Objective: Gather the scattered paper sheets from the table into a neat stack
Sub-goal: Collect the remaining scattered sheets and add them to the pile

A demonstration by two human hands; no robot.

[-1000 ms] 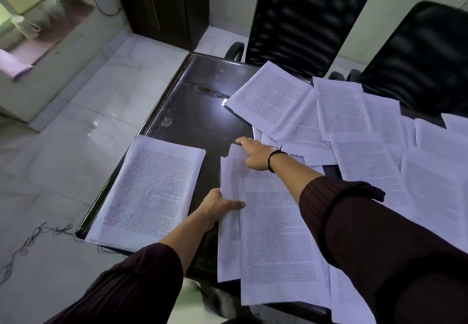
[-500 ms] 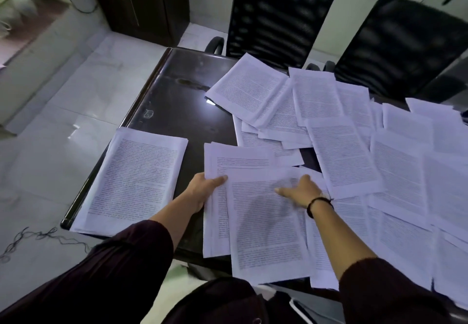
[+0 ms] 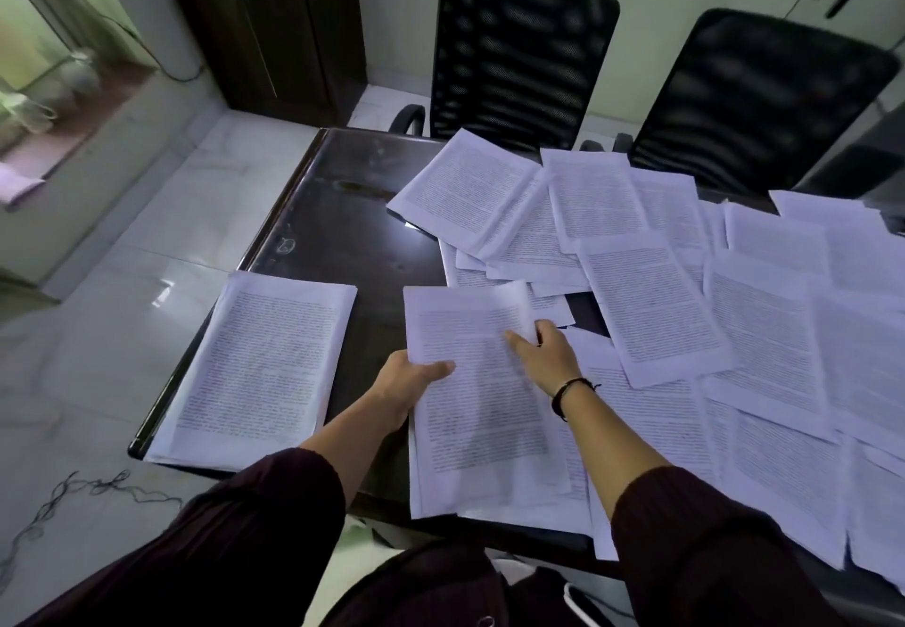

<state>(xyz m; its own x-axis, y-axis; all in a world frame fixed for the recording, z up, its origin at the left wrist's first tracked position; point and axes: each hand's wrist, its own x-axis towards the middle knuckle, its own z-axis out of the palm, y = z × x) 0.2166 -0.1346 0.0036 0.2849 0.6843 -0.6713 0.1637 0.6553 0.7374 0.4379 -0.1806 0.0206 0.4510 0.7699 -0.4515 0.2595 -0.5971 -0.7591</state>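
1. At the near edge of the dark table (image 3: 338, 234), right before the person, lies a small bundle of printed sheets (image 3: 482, 411), its near end hanging a little over the table's edge.
2. The left hand (image 3: 409, 384) holds the bundle's left edge, thumb on top of the paper and fingers out of sight beneath it. The right hand (image 3: 543, 354) lies flat on the bundle's upper right part with fingers straight, gripping nothing; a dark band (image 3: 570, 394) circles its wrist.
3. To the left, apart from the bundle with a strip of bare tabletop between, sits a neater stack (image 3: 259, 367) at the table's near left corner, its left edge running along the table's rim.
4. Scattered loose sheets (image 3: 656, 303) cover the right and far parts of the table, overlapping at many angles; well over a dozen show, and an exact count cannot be made because they hide each other and run off the right side of the view. Several near ones overhang the near edge.
5. Bare tabletop remains at the far left corner and between stack and bundle.
6. Two black mesh chairs stand at the far side: one (image 3: 519, 58) behind the table's middle, another (image 3: 754, 102) to its right.
7. One dark cabinet (image 3: 264, 19) stands beyond on the pale tiled floor (image 3: 122, 254), and a tangled cord (image 3: 83, 494) lies on the floor left of the table.
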